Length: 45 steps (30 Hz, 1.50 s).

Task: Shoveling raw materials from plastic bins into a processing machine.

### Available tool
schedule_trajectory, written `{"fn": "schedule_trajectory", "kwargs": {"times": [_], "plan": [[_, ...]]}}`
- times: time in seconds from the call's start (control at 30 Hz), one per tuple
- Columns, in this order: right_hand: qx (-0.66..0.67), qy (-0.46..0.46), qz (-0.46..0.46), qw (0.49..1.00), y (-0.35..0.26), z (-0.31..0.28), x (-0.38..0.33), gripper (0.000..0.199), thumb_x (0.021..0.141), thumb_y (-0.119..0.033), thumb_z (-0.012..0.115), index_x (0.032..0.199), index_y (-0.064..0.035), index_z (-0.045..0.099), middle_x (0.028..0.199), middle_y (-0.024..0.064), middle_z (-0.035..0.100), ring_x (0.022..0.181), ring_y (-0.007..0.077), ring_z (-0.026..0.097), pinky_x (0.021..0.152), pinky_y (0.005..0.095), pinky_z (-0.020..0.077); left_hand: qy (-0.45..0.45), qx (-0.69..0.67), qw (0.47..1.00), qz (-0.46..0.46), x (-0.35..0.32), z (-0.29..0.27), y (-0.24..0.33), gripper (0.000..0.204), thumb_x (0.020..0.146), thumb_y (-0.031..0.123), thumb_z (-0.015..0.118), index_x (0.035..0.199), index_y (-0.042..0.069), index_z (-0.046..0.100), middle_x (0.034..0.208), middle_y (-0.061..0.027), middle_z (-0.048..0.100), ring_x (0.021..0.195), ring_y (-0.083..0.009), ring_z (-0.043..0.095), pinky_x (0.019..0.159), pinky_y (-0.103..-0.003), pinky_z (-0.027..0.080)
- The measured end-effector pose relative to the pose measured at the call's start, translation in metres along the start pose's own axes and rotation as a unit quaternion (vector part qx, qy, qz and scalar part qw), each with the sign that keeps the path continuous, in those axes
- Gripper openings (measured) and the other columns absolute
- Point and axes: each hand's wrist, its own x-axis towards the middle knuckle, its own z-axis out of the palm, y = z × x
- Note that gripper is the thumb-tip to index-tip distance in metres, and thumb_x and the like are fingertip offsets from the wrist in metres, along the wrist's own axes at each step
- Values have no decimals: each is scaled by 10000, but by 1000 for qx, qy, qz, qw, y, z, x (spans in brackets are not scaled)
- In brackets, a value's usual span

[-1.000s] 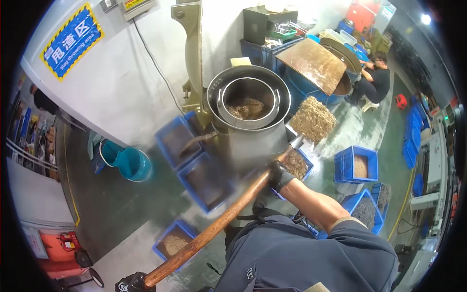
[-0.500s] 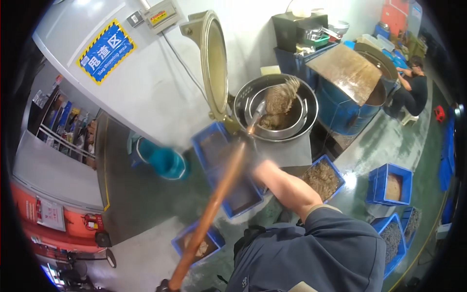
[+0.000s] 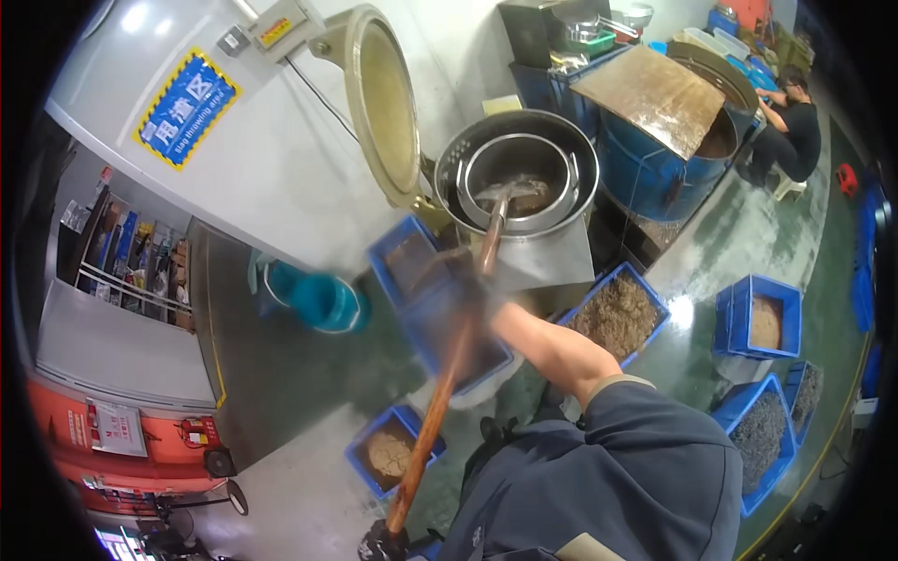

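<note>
A long wooden-handled shovel (image 3: 440, 411) runs from the bottom edge up to a round metal drum (image 3: 524, 126), and its blade (image 3: 510, 192) lies inside the drum over brownish material. My right hand (image 3: 470, 292), gloved and blurred, grips the handle partway up. My left hand (image 3: 383, 542), in a dark glove, holds the handle's lower end at the bottom edge. The drum's round lid (image 3: 383, 103) stands open to the left of it.
Blue crates of brown and grey granular material stand on the wet green floor: one (image 3: 617, 313) right of my arm, others (image 3: 762, 318) (image 3: 762, 439) (image 3: 388, 453) around. A teal bucket (image 3: 323, 299) sits left. A blue barrel (image 3: 655, 159) under a brown board and a seated person (image 3: 790, 131) are at the back right.
The shovel swung left from the crate side with a load of brown material and its blade now sits in the drum. My view shifted left.
</note>
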Motion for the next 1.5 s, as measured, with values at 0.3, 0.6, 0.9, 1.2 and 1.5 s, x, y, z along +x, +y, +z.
{"fn": "schedule_trajectory", "kwargs": {"times": [0.3, 0.6, 0.9, 1.2, 1.5], "plan": [[93, 43, 118, 988, 29, 25, -14, 159, 900, -163, 574, 745, -151, 539, 559, -2, 475, 463, 160, 472, 429, 317, 419, 133, 214, 949, 191, -17, 61, -121, 203, 821, 285, 630, 763, 91, 634, 663, -140, 631, 540, -326, 576, 489, -407, 439], [80, -77, 4, 994, -17, 64, -129, 173, 889, -326, 639, 844, -168, 587, 658, -29, 521, 586, 119, 525, 545, 296, 467, -107, 14, 990, 88, 42, 24, -133, 307, 807, 382, 664, 928, 100, 648, 767, -137, 660, 651, -332, 638, 587, -428, 488], [-44, 157, -117, 980, 36, -74, -214, 319, 889, -386, 655, 915, -69, 623, 746, 41, 609, 644, 166, 602, 595, 316, 510, -60, 111, 949, 290, 149, -12, -170, 177, 761, 282, 683, 771, 105, 678, 720, -131, 665, 672, -344, 642, 615, -446, 505], [70, 136, -101, 983, 119, -216, -166, 215, 871, -255, 682, 994, -97, 602, 984, 107, 624, 831, 254, 655, 755, 403, 570, 12, 415, 826, 381, 246, -79, 29, 186, 696, 216, 693, 848, 114, 663, 744, -156, 657, 687, -353, 639, 608, -462, 495], [-556, 205, -219, 775, -69, -203, -224, 507, 759, -294, 705, 1176, -42, 565, 1079, 177, 655, 1016, 322, 627, 863, 409, 502, 112, 514, 593, 610, 274, -59, 381, 177, 753, 158, 612, 928, 165, 639, 826, -55, 644, 793, -273, 631, 630, -437, 472]]}}
